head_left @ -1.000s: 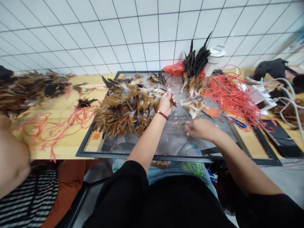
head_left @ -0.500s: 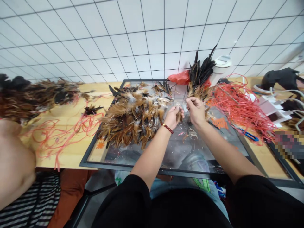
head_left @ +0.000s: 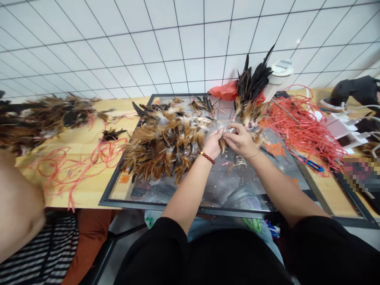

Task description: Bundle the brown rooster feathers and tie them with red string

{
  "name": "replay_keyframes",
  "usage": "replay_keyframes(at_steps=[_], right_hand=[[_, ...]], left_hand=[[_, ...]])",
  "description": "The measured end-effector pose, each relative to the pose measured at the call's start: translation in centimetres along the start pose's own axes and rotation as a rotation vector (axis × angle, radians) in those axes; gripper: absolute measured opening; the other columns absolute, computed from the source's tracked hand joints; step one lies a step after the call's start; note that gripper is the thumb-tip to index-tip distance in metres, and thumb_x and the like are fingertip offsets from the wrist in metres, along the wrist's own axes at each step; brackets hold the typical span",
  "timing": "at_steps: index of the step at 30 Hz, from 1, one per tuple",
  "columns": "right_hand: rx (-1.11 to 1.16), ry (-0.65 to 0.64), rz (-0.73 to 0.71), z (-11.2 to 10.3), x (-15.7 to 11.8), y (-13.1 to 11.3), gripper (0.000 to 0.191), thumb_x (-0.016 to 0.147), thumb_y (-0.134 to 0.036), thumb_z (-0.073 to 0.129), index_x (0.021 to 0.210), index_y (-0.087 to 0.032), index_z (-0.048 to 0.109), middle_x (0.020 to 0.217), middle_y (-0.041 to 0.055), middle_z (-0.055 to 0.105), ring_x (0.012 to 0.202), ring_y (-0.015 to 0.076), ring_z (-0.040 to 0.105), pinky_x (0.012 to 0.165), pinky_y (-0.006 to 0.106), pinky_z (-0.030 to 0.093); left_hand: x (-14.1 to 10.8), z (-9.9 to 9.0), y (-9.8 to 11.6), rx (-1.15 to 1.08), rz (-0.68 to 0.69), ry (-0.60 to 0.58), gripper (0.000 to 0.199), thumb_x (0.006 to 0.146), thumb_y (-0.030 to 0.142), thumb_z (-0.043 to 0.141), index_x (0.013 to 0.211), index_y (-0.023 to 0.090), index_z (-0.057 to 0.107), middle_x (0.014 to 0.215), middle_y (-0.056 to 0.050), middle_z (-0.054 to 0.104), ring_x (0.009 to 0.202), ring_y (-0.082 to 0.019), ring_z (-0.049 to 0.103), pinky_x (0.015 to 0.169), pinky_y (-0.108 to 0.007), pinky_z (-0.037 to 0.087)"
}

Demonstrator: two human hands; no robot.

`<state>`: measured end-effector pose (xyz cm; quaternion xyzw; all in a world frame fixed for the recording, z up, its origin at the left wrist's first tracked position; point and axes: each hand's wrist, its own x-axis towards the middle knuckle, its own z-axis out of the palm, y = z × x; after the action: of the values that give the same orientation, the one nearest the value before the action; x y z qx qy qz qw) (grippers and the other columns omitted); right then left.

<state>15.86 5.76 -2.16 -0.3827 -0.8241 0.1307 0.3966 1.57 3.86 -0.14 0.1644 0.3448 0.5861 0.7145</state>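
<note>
My left hand (head_left: 214, 143), with a red bead bracelet at the wrist, is closed on a small brown feather bunch (head_left: 222, 145). Beside it, my right hand (head_left: 240, 139) has its fingers pinched together at the quill end of that bunch; what lies between the fingertips is too small to make out. A large pile of brown feathers (head_left: 166, 146) spreads over the glass-topped frame left of my hands. Behind my right hand stand long black feathers (head_left: 252, 81) with brown ones at their base, next to a red plastic bag (head_left: 224, 91).
Red plastic strands (head_left: 305, 130) heap up at the right, near a blue cutter (head_left: 311, 163) and white holders (head_left: 341, 128). More feathers (head_left: 53, 114) and loose strands (head_left: 80, 166) lie at the left. Another person's arm (head_left: 19, 206) is at the left edge.
My right hand has moved left and its fingers now meet the bunch at my left hand. The view has shifted slightly.
</note>
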Motion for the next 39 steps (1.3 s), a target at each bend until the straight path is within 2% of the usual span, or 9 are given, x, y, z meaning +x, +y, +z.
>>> replay_keyframes(at_steps=[4,9,13,18,26,29,34,36,39], right_hand=[[0.121,0.147,0.156,-0.1,0.1,-0.9,0.022,0.090,-0.041,0.061,0.096,-0.023,0.072,0.101,0.0098,0.070,0.077,0.0197,0.060,0.079,0.038,0.054],[0.316,0.103,0.278,0.6,0.1,-0.9,0.029,0.086,-0.048,0.068,0.100,-0.023,0.070,0.088,0.0036,0.070,0.073,0.0170,0.061,0.075,0.033,0.051],[0.413,0.155,0.369,1.1,0.1,-0.7,0.037,0.081,-0.055,0.073,0.099,-0.023,0.070,0.085,0.0017,0.069,0.070,0.0161,0.059,0.070,0.031,0.048],[0.443,0.214,0.360,0.9,0.4,-0.4,0.031,0.082,-0.053,0.072,0.085,-0.022,0.069,0.081,0.0015,0.066,0.071,0.0154,0.054,0.072,0.031,0.046],[0.360,0.224,0.327,0.3,0.7,0.1,0.026,0.085,-0.049,0.070,0.080,-0.023,0.071,0.086,0.0039,0.068,0.083,0.0188,0.059,0.081,0.034,0.048],[0.325,0.037,0.343,-2.3,1.6,-0.1,0.022,0.079,-0.044,0.077,0.080,-0.022,0.074,0.082,0.0028,0.069,0.076,0.0170,0.057,0.075,0.032,0.046],[0.196,-0.689,0.370,-7.8,2.0,-0.6,0.009,0.068,-0.029,0.084,0.071,-0.023,0.078,0.067,-0.0009,0.072,0.063,0.0155,0.060,0.065,0.029,0.043],[0.077,-0.807,0.364,-8.3,1.4,-1.0,0.008,0.064,-0.021,0.084,0.066,-0.024,0.077,0.063,-0.0020,0.071,0.059,0.0148,0.059,0.060,0.029,0.040],[-0.140,-0.856,0.369,-7.5,0.3,-1.9,0.014,0.060,-0.011,0.080,0.060,-0.024,0.075,0.056,-0.0029,0.067,0.052,0.0132,0.054,0.054,0.028,0.033]], left_hand=[[0.5,-0.2,-0.9,0.185,0.124,0.058,0.027,0.097,0.021,0.062,0.072,0.016,0.055,0.057,0.006,0.051,0.048,-0.005,0.046,0.053,-0.019,0.038],[0.7,-0.4,-1.5,0.344,0.193,0.074,0.027,0.099,0.020,0.059,0.072,0.017,0.056,0.054,0.008,0.047,0.045,-0.005,0.040,0.048,-0.018,0.032],[0.5,-0.3,-1.4,0.402,0.197,0.085,0.026,0.098,0.022,0.062,0.073,0.017,0.057,0.054,0.008,0.048,0.045,-0.004,0.040,0.049,-0.017,0.031],[0.1,-0.2,-1.1,0.460,0.213,0.053,0.024,0.097,0.020,0.063,0.073,0.017,0.059,0.054,0.008,0.048,0.044,-0.003,0.038,0.046,-0.018,0.028],[-0.1,-0.3,-0.6,0.474,0.116,-0.030,0.025,0.095,0.021,0.067,0.071,0.015,0.062,0.054,0.006,0.050,0.044,-0.003,0.036,0.047,-0.018,0.026],[0.2,-0.5,-0.5,0.439,0.119,-0.018,0.027,0.096,0.021,0.066,0.070,0.015,0.060,0.055,0.007,0.047,0.045,-0.003,0.037,0.046,-0.017,0.028],[0.4,-0.3,-0.4,0.402,0.087,0.025,0.028,0.101,0.020,0.055,0.073,0.016,0.056,0.059,0.007,0.050,0.046,-0.003,0.044,0.049,-0.015,0.037],[0.4,-0.3,-0.3,0.395,0.080,0.016,0.029,0.102,0.017,0.053,0.073,0.016,0.056,0.060,0.006,0.051,0.046,-0.003,0.045,0.049,-0.016,0.038],[0.3,-0.2,-0.2,0.398,0.070,0.019,0.029,0.102,0.017,0.054,0.072,0.016,0.056,0.059,0.006,0.051,0.046,-0.003,0.045,0.049,-0.016,0.039]])
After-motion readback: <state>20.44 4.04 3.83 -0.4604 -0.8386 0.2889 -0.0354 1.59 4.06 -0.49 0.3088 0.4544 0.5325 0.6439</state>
